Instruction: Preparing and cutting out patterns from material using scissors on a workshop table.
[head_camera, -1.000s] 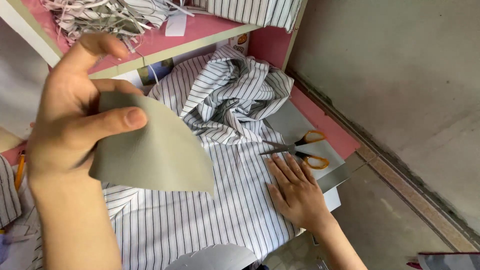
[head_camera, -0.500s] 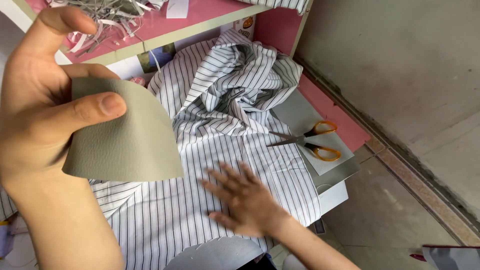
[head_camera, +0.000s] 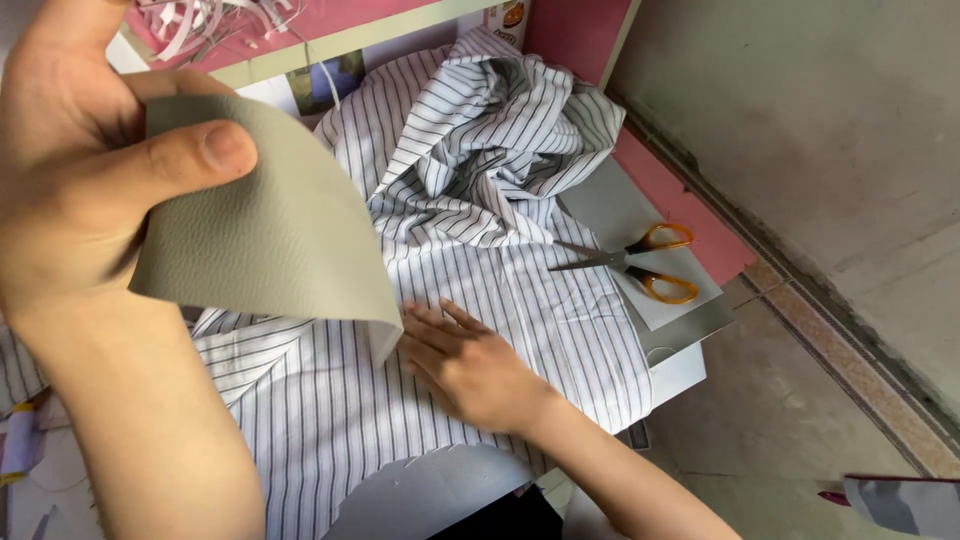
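Two bare hands work over a striped white shirt fabric spread across the table. The left hand is raised near the camera at the left of the scene, its grip clenched on a curved piece of grey-green stiff material, with the thumb pressed across the front face and the other fingers behind it. The piece hangs above the cloth, its lower right corner just above the right hand. The right hand lies flat, palm down and fingers spread, on the smooth near part of the fabric; its grip is released and holds nothing. Farther back the same fabric is bunched into a crumpled heap against the pink back panel. To the right of the heap, a pair of orange-handled scissors rests on a grey card sheet, blades pointing left towards the cloth and well apart from both hands. At the far left a pink shelf carries a tangle of pale strips. Right of the table lies bare concrete floor.
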